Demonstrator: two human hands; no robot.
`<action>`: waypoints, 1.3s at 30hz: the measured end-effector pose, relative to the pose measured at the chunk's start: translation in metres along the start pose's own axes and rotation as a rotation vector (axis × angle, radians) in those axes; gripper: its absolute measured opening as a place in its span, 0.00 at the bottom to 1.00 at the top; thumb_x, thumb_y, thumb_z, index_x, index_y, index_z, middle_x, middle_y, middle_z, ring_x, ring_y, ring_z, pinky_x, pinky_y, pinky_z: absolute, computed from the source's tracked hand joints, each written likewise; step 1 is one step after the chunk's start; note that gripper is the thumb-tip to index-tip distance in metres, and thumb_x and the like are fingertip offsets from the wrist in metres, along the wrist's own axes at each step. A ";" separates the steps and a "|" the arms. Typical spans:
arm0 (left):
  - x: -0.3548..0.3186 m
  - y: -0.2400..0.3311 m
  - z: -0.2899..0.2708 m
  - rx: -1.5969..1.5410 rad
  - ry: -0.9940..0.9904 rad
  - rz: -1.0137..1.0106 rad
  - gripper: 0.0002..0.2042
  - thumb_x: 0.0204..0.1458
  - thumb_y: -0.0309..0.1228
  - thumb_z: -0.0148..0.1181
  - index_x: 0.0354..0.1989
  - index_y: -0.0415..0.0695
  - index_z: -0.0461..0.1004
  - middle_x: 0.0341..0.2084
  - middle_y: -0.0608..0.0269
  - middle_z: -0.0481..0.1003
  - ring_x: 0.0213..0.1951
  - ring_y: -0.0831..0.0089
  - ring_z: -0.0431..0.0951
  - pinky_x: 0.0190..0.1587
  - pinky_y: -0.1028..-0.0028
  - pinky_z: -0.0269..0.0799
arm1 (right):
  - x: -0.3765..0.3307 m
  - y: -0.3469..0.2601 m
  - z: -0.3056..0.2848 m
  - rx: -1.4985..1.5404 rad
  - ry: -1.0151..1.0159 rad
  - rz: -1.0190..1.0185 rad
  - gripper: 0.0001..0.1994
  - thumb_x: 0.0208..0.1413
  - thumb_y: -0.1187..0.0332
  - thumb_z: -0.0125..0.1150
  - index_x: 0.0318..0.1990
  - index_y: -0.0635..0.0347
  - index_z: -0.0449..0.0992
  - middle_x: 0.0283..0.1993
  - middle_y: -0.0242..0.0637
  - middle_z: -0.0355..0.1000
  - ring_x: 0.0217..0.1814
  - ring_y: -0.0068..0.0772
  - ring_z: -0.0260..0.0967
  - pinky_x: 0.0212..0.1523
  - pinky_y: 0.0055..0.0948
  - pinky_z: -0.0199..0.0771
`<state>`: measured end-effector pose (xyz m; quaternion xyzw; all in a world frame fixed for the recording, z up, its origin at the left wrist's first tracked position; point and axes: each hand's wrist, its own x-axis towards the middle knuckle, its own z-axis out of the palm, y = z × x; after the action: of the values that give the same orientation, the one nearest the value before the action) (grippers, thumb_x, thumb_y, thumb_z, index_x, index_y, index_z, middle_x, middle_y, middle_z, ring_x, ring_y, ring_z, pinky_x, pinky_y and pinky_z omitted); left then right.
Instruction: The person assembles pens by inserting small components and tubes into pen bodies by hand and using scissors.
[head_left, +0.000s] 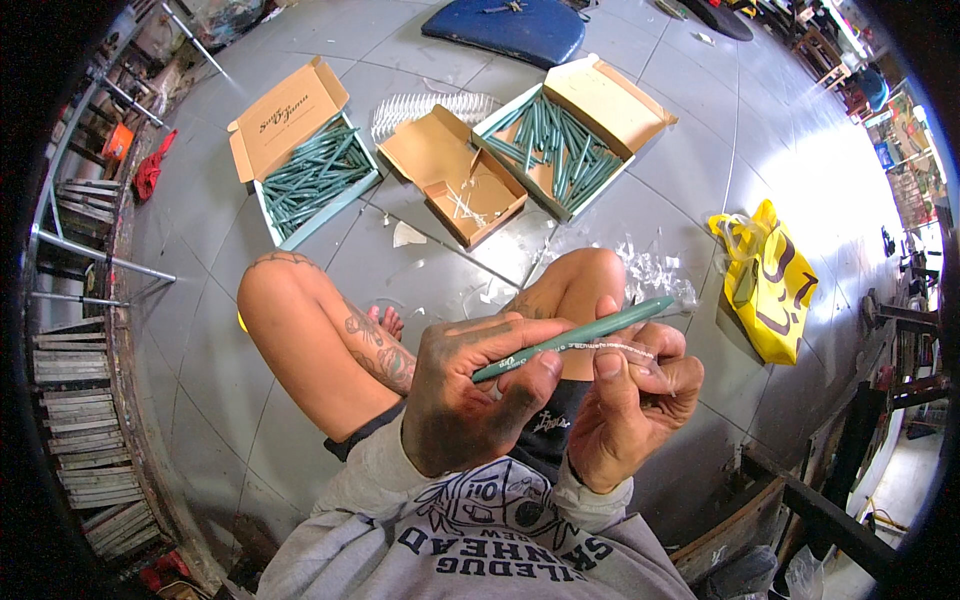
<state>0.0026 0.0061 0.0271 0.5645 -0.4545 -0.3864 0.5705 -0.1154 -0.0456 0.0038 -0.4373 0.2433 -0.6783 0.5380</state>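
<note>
In the head view, the only one I have, the left hand (480, 395) is closed around a green pen (570, 340), which slants up to the right above the lap. The right hand (635, 395), fingers curled, seems to pinch a thin clear strip (630, 352) bearing white marks, just beside the pen; whether they touch, I can't tell. I'd worry about that strip: a crooked or hasty pull could tear it, and it might cling to the fingertips. A loose left grip could let the smooth pen twist or drop into the lap. Farther off on the floor (200, 215), the left box (290, 105) and right box (610, 100) hold many more pens, with a small brown box (440, 145) between them. Clear scraps (650, 275) lie near the right knee (590, 280), where a dropped strip could easily get lost.
</note>
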 end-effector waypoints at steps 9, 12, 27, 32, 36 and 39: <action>0.000 -0.002 -0.001 0.015 0.003 0.016 0.14 0.54 0.30 0.54 0.41 0.30 0.76 0.20 0.63 0.72 0.19 0.82 0.70 0.23 0.80 0.64 | 0.000 -0.001 0.000 0.001 -0.010 0.003 0.14 0.45 0.87 0.63 0.28 0.58 0.65 0.36 0.37 0.67 0.39 0.27 0.71 0.56 0.55 0.71; -0.001 -0.002 0.003 -0.028 0.055 -0.012 0.13 0.53 0.30 0.58 0.38 0.29 0.76 0.17 0.59 0.72 0.19 0.80 0.69 0.21 0.77 0.64 | 0.000 0.000 0.000 0.000 -0.024 -0.008 0.14 0.45 0.88 0.63 0.28 0.59 0.65 0.36 0.36 0.66 0.39 0.27 0.71 0.56 0.55 0.71; 0.002 0.001 0.000 0.339 0.130 0.313 0.08 0.48 0.26 0.61 0.35 0.36 0.78 0.16 0.64 0.69 0.15 0.76 0.68 0.19 0.76 0.61 | -0.003 -0.002 0.004 -0.069 -0.022 -0.019 0.13 0.46 0.86 0.63 0.27 0.58 0.65 0.34 0.36 0.66 0.37 0.28 0.70 0.57 0.59 0.68; 0.002 -0.003 -0.001 0.355 0.175 0.368 0.09 0.46 0.26 0.61 0.35 0.36 0.79 0.15 0.66 0.68 0.15 0.77 0.68 0.19 0.76 0.61 | -0.001 0.002 0.002 -0.098 -0.089 -0.134 0.13 0.46 0.85 0.64 0.27 0.58 0.66 0.34 0.37 0.69 0.34 0.31 0.74 0.57 0.61 0.65; -0.002 0.001 0.004 0.418 0.211 0.218 0.12 0.49 0.34 0.57 0.35 0.38 0.79 0.16 0.67 0.70 0.19 0.76 0.70 0.30 0.74 0.64 | 0.000 0.003 0.003 -0.142 -0.140 -0.214 0.13 0.45 0.85 0.65 0.27 0.57 0.67 0.28 0.33 0.70 0.29 0.31 0.75 0.60 0.63 0.57; -0.003 -0.002 0.006 0.345 0.237 0.200 0.12 0.50 0.33 0.56 0.35 0.37 0.79 0.16 0.66 0.70 0.20 0.75 0.70 0.29 0.74 0.65 | 0.002 0.006 0.003 -0.119 -0.190 -0.257 0.13 0.44 0.84 0.66 0.25 0.56 0.68 0.26 0.31 0.70 0.28 0.30 0.76 0.62 0.64 0.53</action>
<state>-0.0035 0.0073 0.0251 0.6471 -0.4974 -0.1755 0.5506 -0.1096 -0.0486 0.0007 -0.5582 0.1733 -0.6813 0.4407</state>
